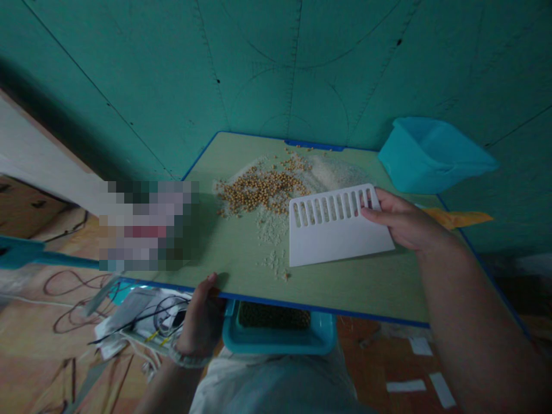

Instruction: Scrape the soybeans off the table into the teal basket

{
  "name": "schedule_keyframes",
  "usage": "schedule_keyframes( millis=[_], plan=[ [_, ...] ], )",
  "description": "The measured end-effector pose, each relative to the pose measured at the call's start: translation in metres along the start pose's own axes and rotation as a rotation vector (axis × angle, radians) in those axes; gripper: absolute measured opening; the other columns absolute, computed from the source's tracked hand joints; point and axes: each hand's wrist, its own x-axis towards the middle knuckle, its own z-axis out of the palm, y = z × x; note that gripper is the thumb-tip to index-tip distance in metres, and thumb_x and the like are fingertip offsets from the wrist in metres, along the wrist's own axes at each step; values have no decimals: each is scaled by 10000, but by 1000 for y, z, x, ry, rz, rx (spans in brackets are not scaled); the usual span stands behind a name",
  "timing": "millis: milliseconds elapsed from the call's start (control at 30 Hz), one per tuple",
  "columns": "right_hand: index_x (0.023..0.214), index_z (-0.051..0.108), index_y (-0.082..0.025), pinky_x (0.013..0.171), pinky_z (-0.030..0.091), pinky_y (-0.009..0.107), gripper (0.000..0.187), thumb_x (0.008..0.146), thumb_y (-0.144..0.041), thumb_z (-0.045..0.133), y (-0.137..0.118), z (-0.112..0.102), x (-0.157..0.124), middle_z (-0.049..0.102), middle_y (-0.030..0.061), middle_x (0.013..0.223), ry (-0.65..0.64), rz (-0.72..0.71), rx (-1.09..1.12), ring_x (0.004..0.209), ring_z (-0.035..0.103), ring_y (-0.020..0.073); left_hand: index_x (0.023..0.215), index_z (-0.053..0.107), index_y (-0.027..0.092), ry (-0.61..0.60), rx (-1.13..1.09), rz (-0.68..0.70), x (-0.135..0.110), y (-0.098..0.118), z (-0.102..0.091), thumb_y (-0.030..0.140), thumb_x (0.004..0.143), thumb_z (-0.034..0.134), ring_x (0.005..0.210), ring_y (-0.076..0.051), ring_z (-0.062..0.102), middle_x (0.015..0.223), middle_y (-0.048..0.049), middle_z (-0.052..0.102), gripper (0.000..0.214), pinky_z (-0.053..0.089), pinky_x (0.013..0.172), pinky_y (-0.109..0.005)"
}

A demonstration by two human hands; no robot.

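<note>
My right hand (401,221) is closed on the right end of a white slotted plastic scraper (340,241), thumb on the near face. The scraper is tilted over the tabletop (241,259), its row of slots along the upper edge. Beyond it lie a patch of round tan beans (263,190), like soybeans, and a pile of pale rice-like grains (336,171). Some grains trail toward the front edge. My left hand (202,319) grips the table's front edge, thumb on top and fingers hidden below. Beside it, a blue tray (276,343) holds small dark green grains (271,316).
A blue soft-sided bin (435,155) stands at the table's back right corner, near an orange piece of cloth or paper (459,218). A green wall (276,69) rises behind. Cables (73,293) and clutter lie on the floor at left. A pixelated patch hides the table's left side.
</note>
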Motion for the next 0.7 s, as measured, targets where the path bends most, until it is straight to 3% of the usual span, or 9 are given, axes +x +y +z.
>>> schedule_keyframes(
  millis=[200, 367, 567, 700],
  plan=[
    [951, 548, -255, 597, 461, 281, 310, 671, -322, 662, 1, 6, 0, 635, -3, 829, -15, 13, 7, 658, 586, 150, 873, 653, 193, 5, -30, 15, -4, 1, 4, 177, 770, 459, 728, -233, 686, 686, 5, 735, 221, 532, 714, -358],
    [958, 551, -251, 599, 466, 266, 294, 685, -295, 652, 1, 9, -1, 635, -5, 843, -29, 2, 23, 680, 588, 141, 797, 658, 180, 4, -15, 8, -5, 2, 5, 169, 776, 461, 703, -228, 687, 679, -14, 736, 198, 528, 713, -349],
    [987, 565, -255, 599, 460, 241, 307, 694, -275, 651, 1, 11, -1, 648, -6, 879, -57, -3, 39, 695, 591, 125, 965, 646, 201, 45, -21, -7, -7, 3, 9, 149, 791, 425, 677, -222, 688, 673, 5, 734, 286, 534, 691, -354],
    [1040, 558, -253, 603, 466, 248, 363, 692, -290, 656, 1, 12, -1, 652, 3, 890, -68, -5, 20, 705, 595, 133, 893, 650, 183, 12, 1, 28, -7, 3, 7, 159, 779, 462, 641, -215, 685, 664, 3, 730, 221, 544, 656, -332]
  ],
)
